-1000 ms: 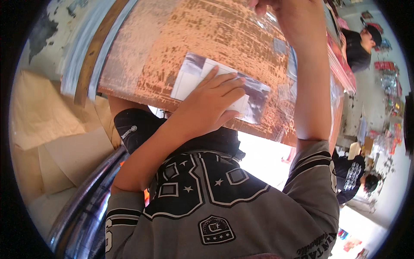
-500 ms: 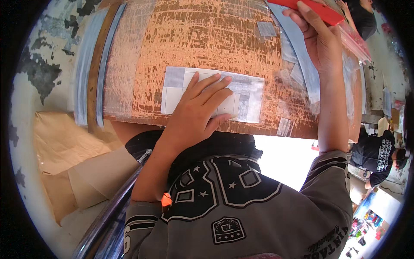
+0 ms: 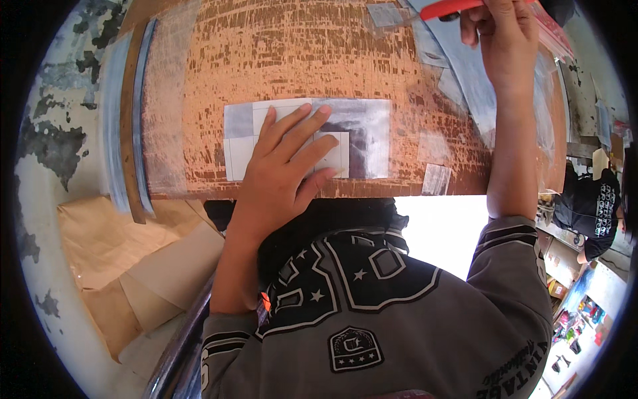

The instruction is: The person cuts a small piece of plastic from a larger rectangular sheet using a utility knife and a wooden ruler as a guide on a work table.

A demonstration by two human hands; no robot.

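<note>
My left hand [image 3: 282,149] lies flat with fingers spread on a white card with ruled lines [image 3: 237,158]. Under the card is a shiny grey-white sheet [image 3: 372,143], which shows along the right side and top. Both rest near the front edge of a worn brown board [image 3: 279,66] covered with cut marks. At the upper right, my right hand [image 3: 505,30] is closed round a red cutter knife [image 3: 442,9], whose narrow tip points left over the board. Part of the knife is hidden by the fingers and the picture's top edge.
A brown wooden strip [image 3: 128,126] runs along the board's left side. Plastic scraps [image 3: 436,179] and pinkish clear sheets [image 3: 555,36] lie at the right. Brown paper [image 3: 113,239] sits on the lower left. Another person [image 3: 588,206] is at the far right.
My right hand has turned, and the red knife now points left with its narrow end showing. The view has shifted slightly; my left hand stays on the card.
</note>
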